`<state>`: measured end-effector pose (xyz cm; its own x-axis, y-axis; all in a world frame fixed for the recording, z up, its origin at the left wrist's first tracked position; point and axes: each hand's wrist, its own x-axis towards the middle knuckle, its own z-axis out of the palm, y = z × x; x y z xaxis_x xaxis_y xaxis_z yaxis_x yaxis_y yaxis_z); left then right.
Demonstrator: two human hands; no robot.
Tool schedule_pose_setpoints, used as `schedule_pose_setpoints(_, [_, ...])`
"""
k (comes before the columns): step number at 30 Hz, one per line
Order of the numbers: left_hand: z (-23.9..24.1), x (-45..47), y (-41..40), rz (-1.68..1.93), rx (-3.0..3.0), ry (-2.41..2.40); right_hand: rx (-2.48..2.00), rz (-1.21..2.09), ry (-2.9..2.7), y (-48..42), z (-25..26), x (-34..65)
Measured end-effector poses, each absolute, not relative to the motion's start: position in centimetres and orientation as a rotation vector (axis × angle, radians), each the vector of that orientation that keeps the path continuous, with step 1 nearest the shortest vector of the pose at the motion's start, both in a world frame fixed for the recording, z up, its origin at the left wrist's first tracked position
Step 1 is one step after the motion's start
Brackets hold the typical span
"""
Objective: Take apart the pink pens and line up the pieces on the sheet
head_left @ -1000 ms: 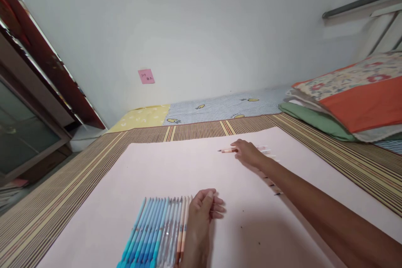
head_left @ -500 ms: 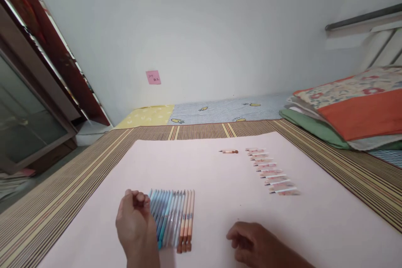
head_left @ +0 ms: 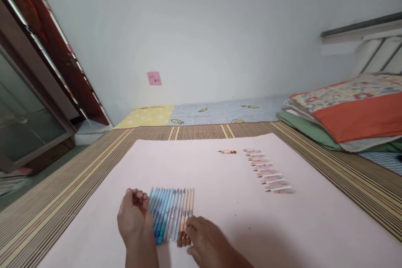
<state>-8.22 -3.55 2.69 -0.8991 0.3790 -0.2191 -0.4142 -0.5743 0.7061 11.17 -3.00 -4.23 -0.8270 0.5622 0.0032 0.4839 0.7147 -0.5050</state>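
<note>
Pens lie side by side in a close row on the pink sheet: several blue pens, several clear pens, and peach pens with brown ends at the row's right edge. Beside the blue pens, at the left edge, is my left hand, its fingers curled in loosely and no object showing in them. My right hand is by the brown ends of the peach pens, thumb and fingers apart, fingertips at the rightmost pen. Whether it touches that pen, I cannot tell.
Farther back lies a single short peach-and-brown pen. To its right, several pink-patterned pens with white parts form a slanting column. A striped mat surrounds the sheet. Folded bedding is piled at right, and a pink note hangs on the wall.
My right hand has moved left across the sheet to the peach pens, and its fingers have spread. My left hand stays nearly in place beside the row.
</note>
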Motion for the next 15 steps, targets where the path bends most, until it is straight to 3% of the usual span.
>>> schedule_pose_setpoints(6, [1.5, -7.9, -2.8, 2.361, 0.008, 1.152, -1.052, 0.393, -2.754, -3.0, -4.0, 11.1])
schedule_pose_setpoints(15, [1.3, -6.7, -2.0, 2.185, 0.198, 1.227, -1.53, 0.266, -2.533, 1.6, -4.1, 15.0])
